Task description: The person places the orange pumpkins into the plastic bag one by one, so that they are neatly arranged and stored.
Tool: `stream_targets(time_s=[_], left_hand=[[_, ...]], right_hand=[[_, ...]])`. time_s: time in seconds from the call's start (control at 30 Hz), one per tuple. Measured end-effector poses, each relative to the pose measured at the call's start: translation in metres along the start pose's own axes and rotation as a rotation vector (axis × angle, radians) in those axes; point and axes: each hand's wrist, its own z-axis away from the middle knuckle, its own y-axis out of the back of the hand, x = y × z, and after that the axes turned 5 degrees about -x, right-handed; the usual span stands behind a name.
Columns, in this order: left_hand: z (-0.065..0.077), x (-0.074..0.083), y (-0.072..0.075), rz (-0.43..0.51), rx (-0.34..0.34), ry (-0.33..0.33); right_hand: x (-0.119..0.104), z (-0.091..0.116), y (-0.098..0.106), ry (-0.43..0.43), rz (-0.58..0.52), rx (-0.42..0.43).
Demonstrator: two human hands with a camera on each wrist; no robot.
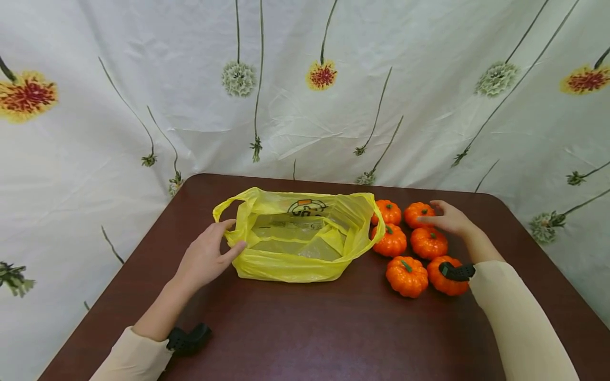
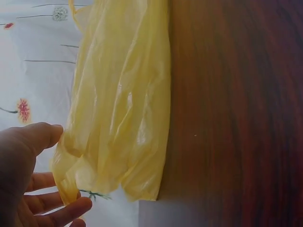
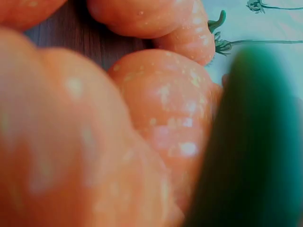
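Note:
A yellow plastic bag (image 1: 290, 269) stands on the table with its mouth open upward and its loop handles spread to the sides. Beside its left handle is my left hand (image 1: 204, 255), thumb and fingers spread apart; in the left wrist view the fingers straddle the thin yellow plastic (image 2: 118, 94) without a visible pinch. My right hand (image 1: 450, 218) reaches over the back right orange pumpkin (image 1: 413, 212), thumb across its right side and fingers extended. Whether they touch it is unclear. Close orange pumpkins (image 3: 156, 104) and a blurred green stem (image 3: 255, 123) fill the right wrist view.
Several more small pumpkins sit right of the bag, including a front one (image 1: 406, 278) and another (image 1: 429, 243) below my right hand. The dark brown table (image 1: 310, 328) ends at a flower-patterned cloth (image 1: 286, 121) behind. A black band (image 1: 457, 272) circles my right wrist.

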Motion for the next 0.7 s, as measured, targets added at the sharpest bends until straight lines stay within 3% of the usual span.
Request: stream_targets(time_s=[0.2,0.7], left_hand=[[-0.002,-0.002,-0.007,0.027,0.007,-0.030],[-0.001,-0.003,-0.010,0.066,0.022,-0.050]], right_hand=[[0.000,-0.004,-0.002,0.019,0.040,0.001],[-0.004,-0.014,-0.010,0.007,0.105,0.063]])
